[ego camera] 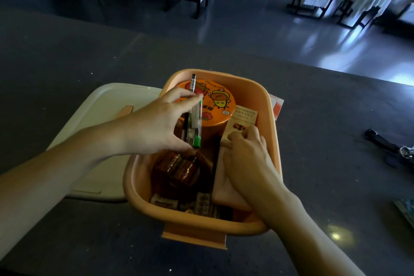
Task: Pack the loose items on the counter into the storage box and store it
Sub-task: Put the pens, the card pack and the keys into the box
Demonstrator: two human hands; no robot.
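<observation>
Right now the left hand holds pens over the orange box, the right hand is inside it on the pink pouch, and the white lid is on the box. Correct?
Not quite: the white lid is off, lying on the counter left of the orange box. The head view shows it. The rest holds: left hand holds the pens over the box; right hand rests on the pink pouch inside.
</observation>
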